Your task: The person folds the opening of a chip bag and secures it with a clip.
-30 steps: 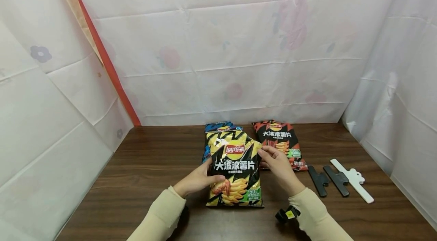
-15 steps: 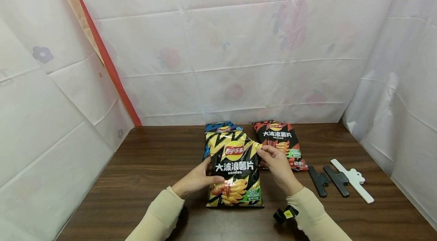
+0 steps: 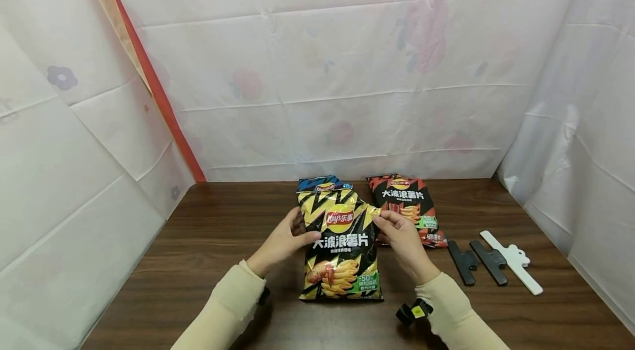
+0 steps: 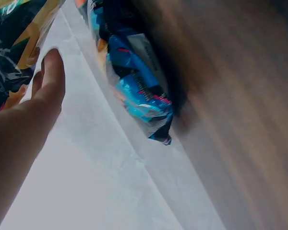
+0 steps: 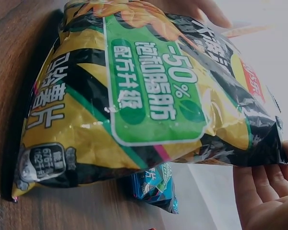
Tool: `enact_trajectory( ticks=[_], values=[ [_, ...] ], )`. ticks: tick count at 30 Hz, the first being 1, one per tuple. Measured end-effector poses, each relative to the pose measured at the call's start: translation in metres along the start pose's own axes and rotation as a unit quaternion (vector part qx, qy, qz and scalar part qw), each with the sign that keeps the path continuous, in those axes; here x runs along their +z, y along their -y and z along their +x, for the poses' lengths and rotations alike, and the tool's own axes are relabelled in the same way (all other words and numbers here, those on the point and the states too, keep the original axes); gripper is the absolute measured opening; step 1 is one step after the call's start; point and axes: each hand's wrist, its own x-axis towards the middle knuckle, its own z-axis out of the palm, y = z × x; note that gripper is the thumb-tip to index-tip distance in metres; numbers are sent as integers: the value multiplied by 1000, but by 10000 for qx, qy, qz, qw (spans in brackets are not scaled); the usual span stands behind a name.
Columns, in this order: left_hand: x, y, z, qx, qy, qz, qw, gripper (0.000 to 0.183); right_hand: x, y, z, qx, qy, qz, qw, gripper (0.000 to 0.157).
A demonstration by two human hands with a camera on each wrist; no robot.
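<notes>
A yellow and black potato chip bag (image 3: pixel 342 256) stands tilted up at the middle of the table, its lower edge on the wood. My left hand (image 3: pixel 278 242) holds its left edge, thumb on the printed front and the other fingers at the edge, partly hidden. At the upper right corner my right hand (image 3: pixel 404 240) pinches the bag between thumb and fingers. In the right wrist view, the front of the yellow bag (image 5: pixel 153 96) fills most of the picture, with my right hand (image 5: pixel 269 191) at its corner. The left wrist view catches only part of my left hand (image 4: pixel 43 96).
Behind the held bag lies a blue chip bag (image 3: pixel 322 182), mostly hidden. A red chip bag (image 3: pixel 407 201) lies to its right. Two black clips (image 3: pixel 463 264) and one white clip (image 3: pixel 516 262) lie at the right. White cloth walls (image 3: pixel 297 63) enclose the back and sides.
My left hand has slid up along the bag's left edge, its thumb now higher on the front. My right hand keeps its pinch on the corner, almost unmoved.
</notes>
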Motion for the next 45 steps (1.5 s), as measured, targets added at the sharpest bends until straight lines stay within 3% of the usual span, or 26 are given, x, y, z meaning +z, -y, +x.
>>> enact_trajectory(
  ticks=[4, 8, 14, 21, 29, 34, 40, 45],
  values=[
    [-5, -10, 4, 6, -399, -29, 9992, 89, 0, 0, -1, -41, -35, 16, 10000, 15],
    [-13, -19, 9, 119, -495, 99, 9987, 82, 0, -1, -1, -138, -35, 43, 9999, 15],
    [-23, -33, 17, 379, -458, 663, 9960, 74, 1, 0, -2, -167, 11, 106, 9998, 14],
    [-28, -48, 26, 782, -413, 641, 9940, 69, 0, 1, -2, -133, -12, 57, 9999, 12],
    [-33, -67, 37, 1064, -422, 948, 9889, 63, 2, 5, -4, -71, -66, 83, 9999, 12],
    [-32, -77, 42, 1097, -259, 987, 9887, 59, 2, 6, -5, -46, -13, 59, 10000, 13],
    [-27, -88, 50, 985, -188, 1441, 9845, 47, 0, 5, -5, -24, -44, -27, 10000, 10],
    [-19, -100, 55, 1192, -10, 1664, 9788, 41, -1, 5, -5, -62, -114, -12, 9999, 11]
  ],
)
